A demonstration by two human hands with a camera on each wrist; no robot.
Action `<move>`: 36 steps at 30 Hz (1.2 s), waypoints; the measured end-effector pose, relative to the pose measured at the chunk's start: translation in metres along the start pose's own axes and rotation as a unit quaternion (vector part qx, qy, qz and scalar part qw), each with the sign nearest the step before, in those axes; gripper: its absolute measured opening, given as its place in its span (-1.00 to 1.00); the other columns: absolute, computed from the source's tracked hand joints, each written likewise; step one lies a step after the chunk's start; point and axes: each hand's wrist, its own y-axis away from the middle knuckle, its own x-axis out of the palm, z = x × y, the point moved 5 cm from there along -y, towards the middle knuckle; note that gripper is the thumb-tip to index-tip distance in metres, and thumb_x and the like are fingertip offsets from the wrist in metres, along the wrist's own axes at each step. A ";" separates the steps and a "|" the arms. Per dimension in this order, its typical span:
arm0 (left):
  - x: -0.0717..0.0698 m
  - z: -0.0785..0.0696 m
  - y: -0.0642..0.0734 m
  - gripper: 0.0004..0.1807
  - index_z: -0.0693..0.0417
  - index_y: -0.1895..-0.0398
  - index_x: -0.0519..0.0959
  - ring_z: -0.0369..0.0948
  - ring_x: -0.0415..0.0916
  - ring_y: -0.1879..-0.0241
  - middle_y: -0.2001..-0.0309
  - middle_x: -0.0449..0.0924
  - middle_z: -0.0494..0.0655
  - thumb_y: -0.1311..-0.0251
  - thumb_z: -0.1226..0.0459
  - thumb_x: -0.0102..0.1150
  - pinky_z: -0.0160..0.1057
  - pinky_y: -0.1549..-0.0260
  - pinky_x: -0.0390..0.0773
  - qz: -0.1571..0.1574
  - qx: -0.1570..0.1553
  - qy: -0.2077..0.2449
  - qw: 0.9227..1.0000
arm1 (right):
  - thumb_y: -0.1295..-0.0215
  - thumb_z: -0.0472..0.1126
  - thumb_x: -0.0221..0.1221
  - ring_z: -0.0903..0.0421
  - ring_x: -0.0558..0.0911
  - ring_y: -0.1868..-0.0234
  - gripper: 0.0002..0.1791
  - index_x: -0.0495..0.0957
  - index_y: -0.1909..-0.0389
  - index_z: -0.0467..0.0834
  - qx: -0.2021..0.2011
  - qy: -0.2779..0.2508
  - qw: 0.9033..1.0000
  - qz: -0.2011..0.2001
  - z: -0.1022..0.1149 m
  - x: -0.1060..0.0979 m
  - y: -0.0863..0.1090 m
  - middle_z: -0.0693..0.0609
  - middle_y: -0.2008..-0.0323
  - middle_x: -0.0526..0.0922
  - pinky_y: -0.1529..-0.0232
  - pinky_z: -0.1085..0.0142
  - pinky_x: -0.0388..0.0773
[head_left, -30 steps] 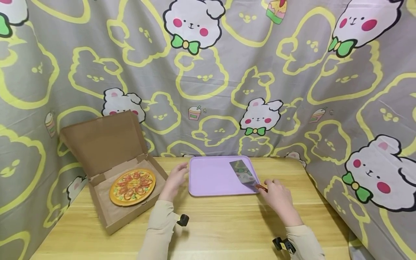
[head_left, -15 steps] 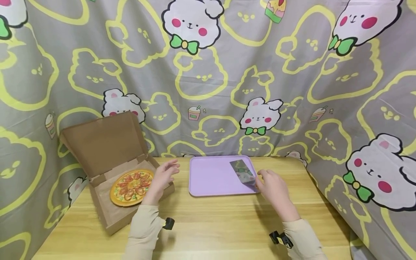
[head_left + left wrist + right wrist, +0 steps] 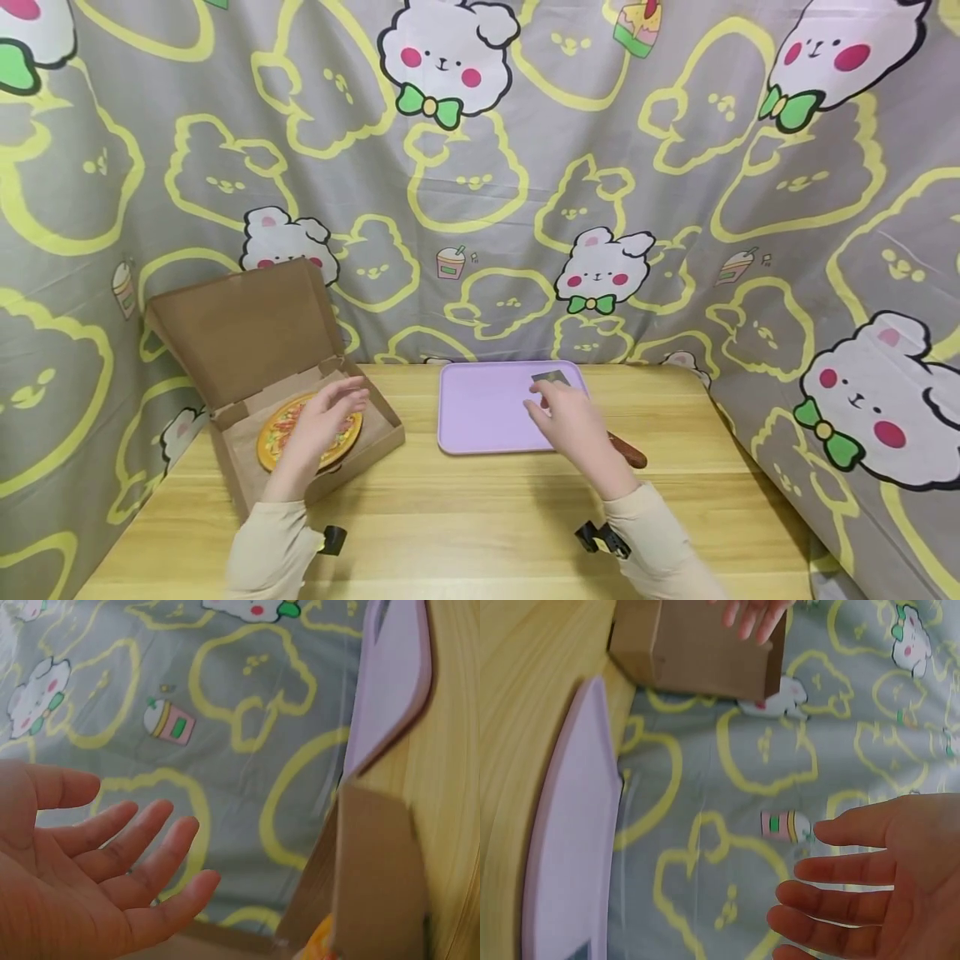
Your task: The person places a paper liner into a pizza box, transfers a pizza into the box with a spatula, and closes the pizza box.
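Observation:
My left hand (image 3: 318, 425) hovers over a round pizza (image 3: 274, 429), which lies in an open cardboard box (image 3: 247, 333). In the left wrist view its fingers (image 3: 150, 862) are loosely spread and hold nothing. Over the lilac tray (image 3: 480, 408) is my right hand (image 3: 573, 425), and the right wrist view shows its fingers (image 3: 832, 904) extended with nothing in them. A flat metal spatula (image 3: 628, 451) with a brown handle lies across the tray's right side. Its handle sticks out past the tray edge, and my right hand hides its middle.
The box lid stands raised at the back left, against a patterned cloth curtain (image 3: 480, 183). Curtain also hangs along both sides. A wooden table (image 3: 450, 525) carries everything, with bare wood between box and tray and in front of them.
My right hand has let go of the spatula handle and moved left over the tray. My left hand has moved left from beside the tray to above the pizza.

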 end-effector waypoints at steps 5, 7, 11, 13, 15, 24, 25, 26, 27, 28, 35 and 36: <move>-0.027 -0.001 0.011 -0.48 0.23 -0.41 0.23 -0.50 0.50 0.07 -0.31 0.39 0.30 -0.52 0.14 -0.21 -0.40 0.13 0.54 -0.014 0.001 -0.028 1.000 | -0.28 -0.04 0.23 0.13 0.58 0.47 -0.75 0.63 0.12 -0.09 -0.026 -0.009 1.000 0.009 0.029 0.011 -0.008 0.02 0.39 0.66 0.53 0.29 0.49; -0.038 -0.001 0.015 -0.47 0.23 -0.42 0.21 -0.66 0.42 0.16 -0.32 0.37 0.30 -0.52 0.13 -0.23 -0.40 0.12 0.52 -0.020 -0.001 -0.041 0.999 | -0.29 -0.05 0.23 0.13 0.58 0.46 -0.75 0.63 0.12 -0.09 -0.040 -0.018 0.999 0.014 0.040 0.016 -0.011 0.01 0.38 0.67 0.54 0.31 0.48; -0.060 -0.003 0.020 -0.46 0.22 -0.42 0.21 -0.75 0.35 0.21 -0.31 0.37 0.31 -0.53 0.10 -0.26 -0.47 0.15 0.48 -0.045 0.006 -0.075 0.996 | -0.29 -0.07 0.23 0.13 0.58 0.45 -0.76 0.63 0.13 -0.11 -0.070 -0.028 0.997 0.016 0.059 0.025 -0.016 -0.02 0.40 0.68 0.50 0.31 0.49; -0.071 -0.003 0.021 -0.46 0.23 -0.40 0.24 -0.76 0.34 0.21 -0.29 0.39 0.32 -0.52 0.10 -0.25 -0.50 0.20 0.49 -0.063 0.015 -0.090 0.994 | -0.29 -0.07 0.22 0.13 0.59 0.44 -0.76 0.63 0.13 -0.11 -0.081 -0.029 0.996 0.016 0.068 0.029 -0.019 -0.01 0.41 0.69 0.47 0.31 0.49; -0.080 -0.004 0.023 -0.47 0.26 -0.38 0.27 -0.77 0.33 0.23 -0.27 0.42 0.34 -0.52 0.11 -0.24 -0.51 0.26 0.49 -0.080 0.028 -0.110 0.990 | -0.29 -0.06 0.22 0.14 0.59 0.44 -0.76 0.63 0.13 -0.10 -0.085 -0.029 0.996 0.019 0.075 0.032 -0.023 0.01 0.42 0.68 0.47 0.31 0.48; -0.120 -0.003 0.026 -0.46 0.32 -0.31 0.33 -0.83 0.25 0.28 -0.17 0.49 0.41 -0.50 0.09 -0.19 -0.64 0.35 0.39 -0.119 0.048 -0.189 0.974 | -0.32 -0.04 0.19 0.17 0.58 0.44 -0.74 0.63 0.10 -0.10 -0.093 -0.042 0.993 0.064 0.104 0.052 -0.042 0.05 0.43 0.67 0.49 0.34 0.47; -0.125 -0.003 0.026 -0.45 0.32 -0.31 0.33 -0.78 0.28 0.26 -0.17 0.49 0.41 -0.50 0.08 -0.20 -0.63 0.34 0.38 -0.122 0.046 -0.198 0.972 | -0.33 -0.03 0.18 0.18 0.57 0.44 -0.73 0.63 0.09 -0.09 -0.093 -0.039 0.992 0.069 0.107 0.055 -0.044 0.06 0.43 0.66 0.49 0.35 0.46; -0.129 -0.002 0.025 -0.45 0.31 -0.31 0.33 -0.70 0.33 0.23 -0.16 0.49 0.41 -0.49 0.06 -0.20 -0.59 0.34 0.38 -0.126 0.043 -0.208 0.969 | -0.33 -0.02 0.18 0.19 0.57 0.44 -0.72 0.63 0.08 -0.09 -0.094 -0.037 0.992 0.074 0.109 0.058 -0.046 0.07 0.43 0.66 0.48 0.36 0.47; -0.134 -0.002 0.025 -0.44 0.31 -0.31 0.34 -0.62 0.37 0.20 -0.16 0.49 0.41 -0.49 0.05 -0.20 -0.55 0.34 0.38 -0.130 0.040 -0.216 0.967 | -0.34 -0.01 0.18 0.20 0.57 0.44 -0.72 0.63 0.08 -0.09 -0.093 -0.035 0.992 0.079 0.112 0.061 -0.048 0.07 0.43 0.66 0.48 0.36 0.47; -0.138 -0.002 0.024 -0.44 0.31 -0.30 0.34 -0.58 0.38 0.20 -0.15 0.50 0.41 -0.49 0.06 -0.20 -0.53 0.35 0.39 -0.134 0.038 -0.223 0.965 | -0.34 0.00 0.18 0.21 0.56 0.44 -0.71 0.63 0.07 -0.09 -0.092 -0.032 0.992 0.084 0.114 0.065 -0.050 0.09 0.44 0.65 0.48 0.37 0.47; -0.166 0.009 0.019 -0.40 0.35 -0.30 0.33 -0.67 0.31 0.31 -0.10 0.51 0.46 -0.49 0.02 -0.25 -0.36 0.33 0.41 -0.138 0.012 -0.245 0.960 | -0.34 0.01 0.17 0.19 0.65 0.38 -0.71 0.63 0.07 -0.07 -0.096 -0.016 0.990 0.106 0.131 0.086 -0.058 0.09 0.41 0.71 0.37 0.29 0.59; -0.169 0.011 0.019 -0.39 0.35 -0.31 0.32 -0.64 0.34 0.30 -0.10 0.50 0.46 -0.49 0.01 -0.27 -0.31 0.31 0.44 -0.136 0.005 -0.247 0.959 | -0.34 0.01 0.17 0.16 0.67 0.32 -0.71 0.63 0.06 -0.07 -0.097 -0.014 0.989 0.110 0.133 0.089 -0.059 0.07 0.36 0.73 0.32 0.27 0.62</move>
